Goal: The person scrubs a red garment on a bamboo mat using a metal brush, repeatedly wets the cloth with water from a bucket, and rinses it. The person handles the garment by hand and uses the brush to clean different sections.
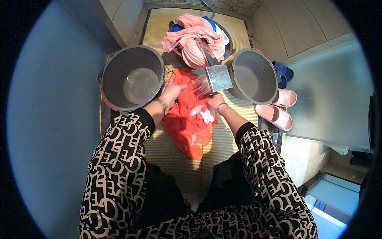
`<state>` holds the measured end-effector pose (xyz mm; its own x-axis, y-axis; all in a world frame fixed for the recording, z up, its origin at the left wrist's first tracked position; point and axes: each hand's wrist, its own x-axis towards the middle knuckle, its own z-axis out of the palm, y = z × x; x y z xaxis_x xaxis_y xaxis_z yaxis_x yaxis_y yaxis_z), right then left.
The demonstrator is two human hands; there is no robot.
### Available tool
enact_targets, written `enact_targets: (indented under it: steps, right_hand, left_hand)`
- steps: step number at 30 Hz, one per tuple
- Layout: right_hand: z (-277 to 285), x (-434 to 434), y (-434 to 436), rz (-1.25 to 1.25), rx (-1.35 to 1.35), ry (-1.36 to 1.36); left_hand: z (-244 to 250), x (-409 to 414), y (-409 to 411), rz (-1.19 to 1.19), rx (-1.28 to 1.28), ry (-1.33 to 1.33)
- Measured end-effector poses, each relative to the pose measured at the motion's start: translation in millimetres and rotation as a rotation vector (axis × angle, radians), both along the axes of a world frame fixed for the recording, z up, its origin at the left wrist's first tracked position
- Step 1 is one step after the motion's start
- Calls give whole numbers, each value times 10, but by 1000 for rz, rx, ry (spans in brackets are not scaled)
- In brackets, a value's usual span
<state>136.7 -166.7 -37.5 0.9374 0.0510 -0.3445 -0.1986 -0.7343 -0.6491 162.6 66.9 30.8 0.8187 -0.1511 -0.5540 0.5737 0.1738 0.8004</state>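
A crumpled, wet red plastic bag with white patches lies spread on the ribbed floor before me. My left hand holds its upper left part, thumb and forefinger around the red folds. At the bag's right side, my right hand grips the edge, some fingertips hidden in the folds. Just above that hand hangs a square shower head, spraying water leftward onto the bag. Beyond it, a twisted pink towel is heaped over a dark basin with blue and white cloth under it.
A grey bucket with a wet bottom stands close to my left forearm. Another grey bucket stands at the right. Pink slides and blue slippers lie beside it. Frosted glass panels border the space. A hose runs at the back.
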Motion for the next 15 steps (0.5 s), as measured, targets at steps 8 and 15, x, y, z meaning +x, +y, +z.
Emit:
enact_targets:
  steps: [8, 15]
  right_hand:
    - [66, 58, 73, -560, 705, -68]
    - [602, -273, 1311, -498, 586, -333]
  left_hand:
    - [35, -183, -204, -152, 57, 196]
    - [-93, 46, -147, -12, -276, 124]
